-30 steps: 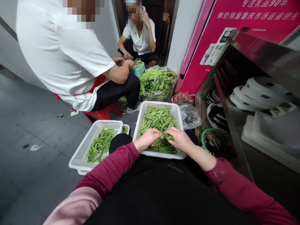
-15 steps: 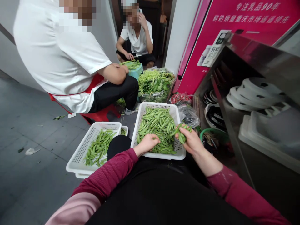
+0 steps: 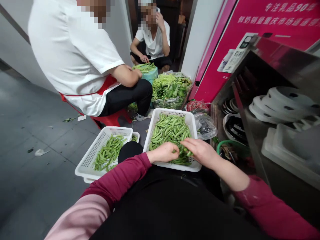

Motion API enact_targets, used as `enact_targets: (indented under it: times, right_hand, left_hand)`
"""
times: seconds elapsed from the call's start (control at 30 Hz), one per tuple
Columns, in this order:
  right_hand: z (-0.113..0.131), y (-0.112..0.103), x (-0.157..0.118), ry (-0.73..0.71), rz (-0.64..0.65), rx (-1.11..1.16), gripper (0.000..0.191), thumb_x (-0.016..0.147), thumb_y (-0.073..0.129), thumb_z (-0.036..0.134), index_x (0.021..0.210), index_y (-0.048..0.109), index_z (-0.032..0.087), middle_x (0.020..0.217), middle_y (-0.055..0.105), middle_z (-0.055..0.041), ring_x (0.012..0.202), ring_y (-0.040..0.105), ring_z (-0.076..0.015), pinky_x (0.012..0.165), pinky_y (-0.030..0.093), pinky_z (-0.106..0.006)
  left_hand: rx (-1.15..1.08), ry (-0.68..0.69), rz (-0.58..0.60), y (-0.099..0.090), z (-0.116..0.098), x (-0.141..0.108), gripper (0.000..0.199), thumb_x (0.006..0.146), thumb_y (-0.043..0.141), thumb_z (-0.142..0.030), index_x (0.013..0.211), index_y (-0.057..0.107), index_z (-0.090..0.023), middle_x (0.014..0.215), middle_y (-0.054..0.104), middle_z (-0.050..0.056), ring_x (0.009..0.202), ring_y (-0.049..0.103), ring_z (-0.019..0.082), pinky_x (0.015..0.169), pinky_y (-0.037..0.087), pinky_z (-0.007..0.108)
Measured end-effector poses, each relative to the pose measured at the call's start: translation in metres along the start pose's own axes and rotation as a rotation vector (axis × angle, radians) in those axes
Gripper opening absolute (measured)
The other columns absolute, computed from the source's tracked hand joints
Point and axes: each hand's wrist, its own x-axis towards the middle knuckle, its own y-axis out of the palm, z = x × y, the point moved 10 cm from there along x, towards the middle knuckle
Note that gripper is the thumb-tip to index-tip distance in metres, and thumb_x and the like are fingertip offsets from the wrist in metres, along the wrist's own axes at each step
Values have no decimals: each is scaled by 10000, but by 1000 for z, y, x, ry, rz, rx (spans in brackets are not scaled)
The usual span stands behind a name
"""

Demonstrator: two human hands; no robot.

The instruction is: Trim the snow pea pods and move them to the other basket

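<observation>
A white perforated basket [image 3: 175, 111] full of green pea pods [image 3: 170, 128] rests at my lap. Over its near part, my left hand [image 3: 165, 152] is closed in a pinch; whatever lies between its fingertips is hidden. My right hand [image 3: 200, 151] is beside it on the right, fingers bent around a few pods [image 3: 189, 153] that show below them. The fingertips of both hands are close together above the pods. To the left, a second white basket [image 3: 86, 163] holds more pea pods [image 3: 110, 151], fewer than the first.
A person in a white shirt [image 3: 85, 50] sits on a red stool [image 3: 112, 120] at left. Another person [image 3: 152, 41] squats behind a bag of leafy greens [image 3: 171, 88]. At right are a metal shelf [image 3: 252, 146] with white trays and a green-rimmed tub [image 3: 225, 142].
My right hand has moved left and inward with its pods, closer to my left hand. My left hand has shifted slightly right. The whole view has swung a little.
</observation>
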Motion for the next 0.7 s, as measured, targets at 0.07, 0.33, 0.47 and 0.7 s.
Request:
enact_targets:
  times: [0.07, 0.33, 0.47, 0.7]
  right_hand:
    - [14, 20, 1, -113, 218, -111, 195, 719, 472, 137, 867, 586, 190, 791, 596, -65, 798, 555, -189, 731, 420, -304]
    - [-77, 72, -30, 887, -200, 860, 215, 625, 619, 340, 793, 586, 211, 595, 598, -6, 497, 551, -174, 463, 448, -286]
    - [-134, 85, -51, 1220, -357, 1334, 43, 705, 513, 243, 686, 551, 251, 599, 583, 9, 472, 561, -141, 441, 495, -275]
    - [-43, 110, 63, 1172, 75, 1429, 120, 676, 565, 153, 774, 570, 222, 762, 644, -27, 652, 625, -169, 583, 537, -320]
  left_hand:
    - [73, 22, -65, -3, -5, -3, 176, 671, 448, -195, 658, 614, -137, 568, 551, -15, 533, 446, 75, 565, 348, 170]
    - [-88, -256, -512, -14, 36, -23, 239, 698, 417, -274, 723, 625, -160, 608, 574, 9, 569, 470, 107, 574, 370, 196]
    - [-341, -374, -418, 17, 69, -33, 234, 644, 450, -285, 711, 635, -160, 563, 541, -11, 548, 453, 94, 553, 373, 185]
    - [-557, -491, -212, 55, 93, -37, 227, 627, 461, -340, 666, 614, -176, 439, 443, -18, 432, 399, 101, 452, 343, 220]
